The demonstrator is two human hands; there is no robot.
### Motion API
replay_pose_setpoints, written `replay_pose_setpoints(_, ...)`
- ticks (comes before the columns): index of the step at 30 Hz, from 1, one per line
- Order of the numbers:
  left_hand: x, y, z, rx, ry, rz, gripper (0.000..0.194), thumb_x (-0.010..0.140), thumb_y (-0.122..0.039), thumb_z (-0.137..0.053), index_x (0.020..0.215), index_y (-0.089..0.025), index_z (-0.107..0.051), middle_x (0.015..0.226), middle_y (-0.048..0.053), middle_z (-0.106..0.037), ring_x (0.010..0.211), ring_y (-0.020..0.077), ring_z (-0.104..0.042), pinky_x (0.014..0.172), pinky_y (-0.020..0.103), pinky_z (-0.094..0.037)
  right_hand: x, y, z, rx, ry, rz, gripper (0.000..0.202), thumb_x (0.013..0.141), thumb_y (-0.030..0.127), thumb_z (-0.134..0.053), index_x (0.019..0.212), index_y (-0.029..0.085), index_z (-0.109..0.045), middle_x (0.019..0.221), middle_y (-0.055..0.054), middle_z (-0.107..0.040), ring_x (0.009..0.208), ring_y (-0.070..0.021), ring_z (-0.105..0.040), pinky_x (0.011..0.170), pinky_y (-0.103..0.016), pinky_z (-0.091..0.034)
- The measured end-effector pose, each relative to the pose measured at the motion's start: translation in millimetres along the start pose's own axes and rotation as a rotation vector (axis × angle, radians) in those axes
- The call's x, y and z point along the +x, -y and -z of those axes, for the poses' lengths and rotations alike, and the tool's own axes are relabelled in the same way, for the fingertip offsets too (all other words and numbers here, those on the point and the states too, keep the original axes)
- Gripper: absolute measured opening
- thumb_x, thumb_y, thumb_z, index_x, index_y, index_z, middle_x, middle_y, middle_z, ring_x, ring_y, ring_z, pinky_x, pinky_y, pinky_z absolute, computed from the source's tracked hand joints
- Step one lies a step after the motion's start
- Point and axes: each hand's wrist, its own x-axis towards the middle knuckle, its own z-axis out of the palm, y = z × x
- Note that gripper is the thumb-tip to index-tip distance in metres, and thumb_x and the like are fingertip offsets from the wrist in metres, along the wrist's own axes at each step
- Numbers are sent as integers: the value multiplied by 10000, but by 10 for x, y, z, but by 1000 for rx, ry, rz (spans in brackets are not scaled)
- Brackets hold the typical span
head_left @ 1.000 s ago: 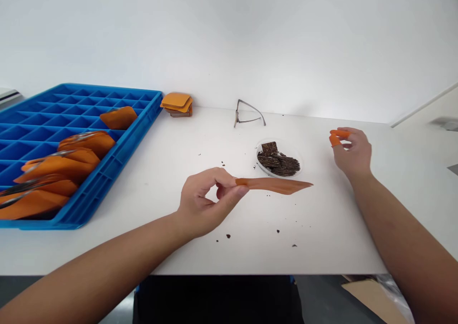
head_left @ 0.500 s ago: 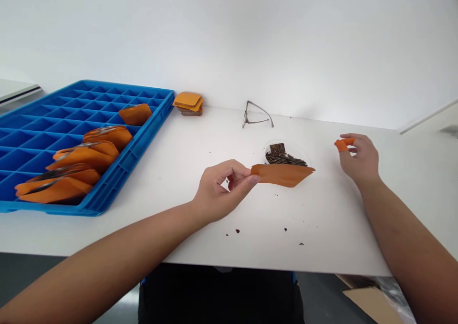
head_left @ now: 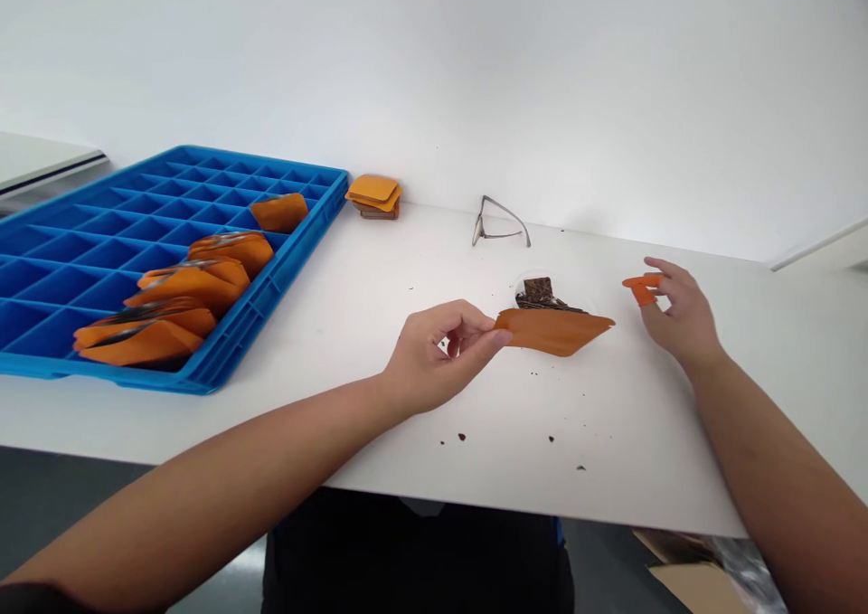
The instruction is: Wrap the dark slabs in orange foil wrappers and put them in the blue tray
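Observation:
My left hand (head_left: 440, 361) pinches one end of a flat orange paper packet (head_left: 554, 332) between thumb and fingers, holding it over the table. Just behind the packet is a clear round dish (head_left: 516, 285) of thin dark brown pieces (head_left: 538, 289), its near part hidden by the packet. To the right of both, my right hand (head_left: 678, 316) is raised with nothing in it, its fingers apart. Orange finger covers (head_left: 643, 288) sit on its thumb and index finger.
A blue divided tray (head_left: 261, 302) at the left holds several orange packets (head_left: 193, 287). Near the wall are a stack of orange and brown pieces (head_left: 373, 194) and a pair of glasses (head_left: 502, 221). Dark crumbs (head_left: 462, 437) dot the white table (head_left: 380, 456).
My right hand's thumb and index finger have spread apart from their curled pose. The left hand keeps its pinch on the packet. The whole view has shifted slightly.

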Motion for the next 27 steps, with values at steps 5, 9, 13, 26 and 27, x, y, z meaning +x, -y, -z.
replay_pose_setpoints(5, -10, 5, 2, 1, -4, 8, 192, 891, -263, -729, 748, -191, -623, 616, -41, -579, 554, 66, -516, 503, 187, -430, -1, 24, 90, 43, 52, -101, 142, 761, 230, -791, 681, 274, -682, 1353, -56, -688, 948, -214, -649, 599, -342, -456)
replay_pose_setpoints(9, -41, 8, -19, 7, 23, 21, 197, 894, -257, -721, 745, -193, -608, 623, -45, -589, 540, 60, -499, 494, 183, -425, 28, -53, 94, 103, -47, -203, 160, 764, 209, -814, 658, 270, -710, 1255, -58, -726, 794, -150, -611, 658, -345, -467)
replay_pose_setpoints(13, -46, 14, -32, 18, 29, 31, 197, 892, -282, -719, 749, -195, -615, 618, -40, -598, 536, 69, -511, 490, 196, -432, 73, -153, 18, 191, -218, -256, 48, 871, 242, -759, 912, 258, -739, 1310, -66, -673, 899, -141, -651, 801, -319, -544)
replay_pose_setpoints(26, -7, 18, 18, 60, -42, 29, 189, 906, -208, -688, 745, -203, -590, 624, -37, -555, 578, 86, -500, 537, 214, -443, 90, 909, 24, 639, -414, 127, 210, 950, 417, -627, 993, 224, -700, 1055, -47, -719, 880, -145, -673, 715, -294, -542)
replay_pose_setpoints(27, -17, 14, 15, 68, -35, 18, 194, 903, -195, -686, 739, -204, -582, 622, -37, -547, 581, 88, -492, 548, 219, -445, 19, 998, -39, 652, -380, 162, 218, 940, 440, -634, 967, 233, -696, 1024, -36, -716, 865, -148, -671, 711, -303, -544)
